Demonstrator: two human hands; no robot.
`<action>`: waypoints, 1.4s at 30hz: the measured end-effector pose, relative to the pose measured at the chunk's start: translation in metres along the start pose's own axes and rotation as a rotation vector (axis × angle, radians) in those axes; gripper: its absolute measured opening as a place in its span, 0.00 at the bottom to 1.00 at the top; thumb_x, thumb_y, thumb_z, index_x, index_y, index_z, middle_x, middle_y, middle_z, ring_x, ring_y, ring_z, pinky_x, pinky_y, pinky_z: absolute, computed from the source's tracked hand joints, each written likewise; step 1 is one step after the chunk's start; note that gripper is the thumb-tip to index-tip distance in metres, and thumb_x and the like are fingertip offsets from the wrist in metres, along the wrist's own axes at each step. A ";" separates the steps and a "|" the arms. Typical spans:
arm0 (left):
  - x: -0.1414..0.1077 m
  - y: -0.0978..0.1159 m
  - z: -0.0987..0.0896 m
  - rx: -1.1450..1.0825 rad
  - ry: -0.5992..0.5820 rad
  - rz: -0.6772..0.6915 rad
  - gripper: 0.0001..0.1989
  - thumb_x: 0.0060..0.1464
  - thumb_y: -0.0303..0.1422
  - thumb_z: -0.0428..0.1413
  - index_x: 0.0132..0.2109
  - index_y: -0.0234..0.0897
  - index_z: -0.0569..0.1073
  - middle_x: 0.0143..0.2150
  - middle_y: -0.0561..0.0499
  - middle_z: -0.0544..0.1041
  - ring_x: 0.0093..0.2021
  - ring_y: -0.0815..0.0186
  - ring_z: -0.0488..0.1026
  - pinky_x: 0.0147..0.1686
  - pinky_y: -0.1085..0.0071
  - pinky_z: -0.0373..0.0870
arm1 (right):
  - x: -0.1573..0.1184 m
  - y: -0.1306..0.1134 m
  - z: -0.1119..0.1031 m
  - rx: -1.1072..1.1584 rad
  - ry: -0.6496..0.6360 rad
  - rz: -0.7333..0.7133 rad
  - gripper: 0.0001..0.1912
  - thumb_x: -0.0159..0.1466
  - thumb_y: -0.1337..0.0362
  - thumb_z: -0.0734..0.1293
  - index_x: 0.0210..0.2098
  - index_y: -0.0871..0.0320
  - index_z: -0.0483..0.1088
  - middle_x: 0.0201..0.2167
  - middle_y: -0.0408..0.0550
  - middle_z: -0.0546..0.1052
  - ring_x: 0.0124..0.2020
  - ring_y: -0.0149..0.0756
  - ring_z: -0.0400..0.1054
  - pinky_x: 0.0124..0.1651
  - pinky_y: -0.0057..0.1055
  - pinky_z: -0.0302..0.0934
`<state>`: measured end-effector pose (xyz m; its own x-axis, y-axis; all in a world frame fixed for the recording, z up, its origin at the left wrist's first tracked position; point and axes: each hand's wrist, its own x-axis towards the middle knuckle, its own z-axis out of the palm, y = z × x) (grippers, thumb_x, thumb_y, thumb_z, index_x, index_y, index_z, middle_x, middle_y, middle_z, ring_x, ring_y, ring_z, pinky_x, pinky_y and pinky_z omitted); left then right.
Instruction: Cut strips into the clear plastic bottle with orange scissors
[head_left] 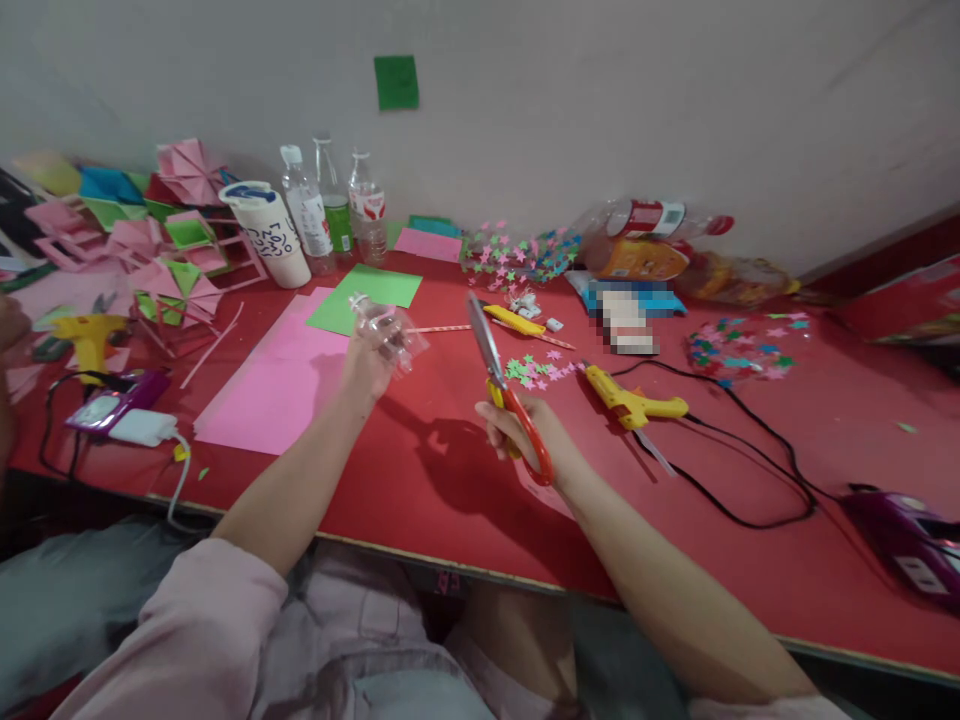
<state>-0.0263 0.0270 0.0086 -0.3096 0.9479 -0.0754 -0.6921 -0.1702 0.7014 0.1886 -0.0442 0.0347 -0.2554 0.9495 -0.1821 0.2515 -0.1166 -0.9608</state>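
Note:
My left hand [369, 362] is closed around a clear piece of plastic [390, 335] that looks like the cut top of a bottle. It is held above the table, beside the green paper [360, 300] and the pink sheets [277, 390]. In my right hand [536, 435] is a pair of scissors [489, 345] with red and yellow handles, blades pointing up and away from me. Beyond the scissors lie small pink and green paper stars [536, 372], a yellow cutter [514, 320] and a striped straw [442, 328].
A yellow glue gun [626, 398] with a black cord rests on the right; another glue gun [88, 338] stands left. Bottles [367, 205] and a white cup [268, 235] line the wall. Folded paper crafts [176, 290] fill the left. A purple power strip [904, 535] is far right.

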 end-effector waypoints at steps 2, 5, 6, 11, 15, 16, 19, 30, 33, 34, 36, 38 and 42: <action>-0.013 -0.011 0.005 0.060 -0.099 -0.062 0.18 0.38 0.21 0.67 0.35 0.40 0.70 0.28 0.59 0.74 0.27 0.75 0.70 0.28 0.76 0.68 | 0.005 0.008 0.003 0.111 0.026 -0.036 0.22 0.55 0.45 0.74 0.26 0.56 0.67 0.21 0.44 0.76 0.16 0.27 0.63 0.19 0.27 0.53; -0.034 -0.029 0.011 0.188 -0.270 -0.151 0.23 0.33 0.24 0.71 0.38 0.40 0.71 0.33 0.57 0.77 0.33 0.71 0.73 0.36 0.70 0.71 | 0.012 0.020 0.007 0.256 0.045 -0.006 0.20 0.52 0.48 0.76 0.27 0.56 0.68 0.19 0.42 0.75 0.16 0.29 0.64 0.19 0.28 0.54; -0.038 -0.034 0.011 0.231 -0.308 -0.161 0.25 0.31 0.24 0.72 0.38 0.40 0.71 0.33 0.57 0.77 0.34 0.70 0.73 0.38 0.69 0.72 | 0.014 0.023 0.008 0.296 0.067 0.008 0.19 0.53 0.49 0.76 0.26 0.55 0.67 0.15 0.39 0.71 0.15 0.30 0.63 0.19 0.28 0.55; -0.034 -0.043 0.003 0.402 -0.361 -0.059 0.34 0.29 0.27 0.73 0.45 0.42 0.68 0.35 0.57 0.75 0.36 0.68 0.74 0.42 0.66 0.72 | 0.018 0.023 0.006 0.371 0.018 -0.102 0.18 0.57 0.54 0.73 0.20 0.55 0.65 0.15 0.40 0.70 0.14 0.27 0.58 0.20 0.29 0.58; -0.029 -0.040 0.000 0.441 -0.384 -0.054 0.35 0.28 0.26 0.73 0.46 0.42 0.68 0.35 0.57 0.75 0.34 0.69 0.73 0.40 0.68 0.71 | 0.017 0.018 -0.001 0.322 0.082 -0.155 0.16 0.57 0.55 0.72 0.20 0.55 0.66 0.15 0.38 0.68 0.14 0.26 0.58 0.18 0.28 0.53; -0.030 -0.038 0.000 0.428 -0.385 -0.062 0.35 0.28 0.26 0.73 0.46 0.42 0.68 0.35 0.57 0.75 0.34 0.70 0.73 0.39 0.69 0.70 | 0.017 0.017 -0.002 0.310 0.103 -0.160 0.15 0.57 0.56 0.72 0.21 0.55 0.66 0.15 0.38 0.68 0.14 0.26 0.58 0.18 0.27 0.52; -0.035 -0.032 0.004 0.378 -0.391 -0.079 0.35 0.29 0.24 0.72 0.46 0.43 0.68 0.35 0.58 0.76 0.34 0.70 0.73 0.39 0.70 0.70 | 0.017 0.016 -0.003 0.351 0.150 -0.139 0.11 0.54 0.58 0.73 0.26 0.55 0.68 0.18 0.39 0.72 0.15 0.26 0.60 0.19 0.27 0.53; -0.033 -0.027 0.020 0.417 -0.496 -0.134 0.30 0.30 0.21 0.71 0.43 0.43 0.71 0.37 0.56 0.76 0.38 0.67 0.74 0.43 0.69 0.68 | 0.025 0.010 -0.012 0.483 0.185 -0.201 0.16 0.48 0.56 0.74 0.31 0.54 0.66 0.20 0.37 0.72 0.16 0.26 0.59 0.20 0.28 0.55; -0.031 -0.025 0.029 0.349 -0.611 -0.275 0.30 0.32 0.29 0.71 0.47 0.41 0.73 0.42 0.51 0.79 0.46 0.60 0.77 0.43 0.66 0.71 | 0.026 0.011 -0.014 0.418 0.213 -0.192 0.15 0.50 0.58 0.73 0.32 0.54 0.65 0.17 0.34 0.67 0.15 0.27 0.58 0.19 0.28 0.53; -0.031 -0.024 0.033 0.321 -0.621 -0.306 0.28 0.35 0.34 0.71 0.47 0.40 0.74 0.42 0.49 0.80 0.47 0.58 0.78 0.44 0.65 0.72 | 0.026 0.011 -0.014 0.389 0.219 -0.190 0.14 0.51 0.59 0.73 0.32 0.54 0.65 0.16 0.34 0.66 0.15 0.27 0.58 0.19 0.28 0.52; -0.030 -0.025 0.037 0.279 -0.571 -0.315 0.23 0.40 0.41 0.70 0.44 0.39 0.76 0.39 0.48 0.81 0.45 0.58 0.79 0.43 0.65 0.73 | 0.024 0.011 -0.013 0.329 0.221 -0.193 0.13 0.52 0.58 0.73 0.31 0.54 0.65 0.17 0.34 0.66 0.16 0.27 0.58 0.20 0.28 0.53; -0.031 -0.028 0.036 0.266 -0.496 -0.297 0.21 0.39 0.40 0.71 0.39 0.38 0.76 0.35 0.51 0.81 0.39 0.64 0.78 0.41 0.68 0.73 | 0.021 0.010 -0.012 0.279 0.211 -0.195 0.14 0.53 0.56 0.73 0.30 0.54 0.65 0.17 0.35 0.67 0.16 0.27 0.59 0.21 0.28 0.53; -0.036 -0.031 0.025 0.288 -0.479 -0.383 0.22 0.33 0.32 0.71 0.39 0.37 0.76 0.34 0.54 0.80 0.35 0.68 0.77 0.40 0.70 0.73 | 0.016 0.012 -0.006 0.262 0.140 -0.198 0.20 0.55 0.48 0.74 0.28 0.53 0.62 0.18 0.36 0.69 0.17 0.28 0.60 0.22 0.28 0.53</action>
<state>0.0228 0.0049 0.0068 0.2922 0.9530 -0.0803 -0.4735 0.2171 0.8536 0.1934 -0.0285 0.0213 -0.1399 0.9898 0.0265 -0.0431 0.0206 -0.9989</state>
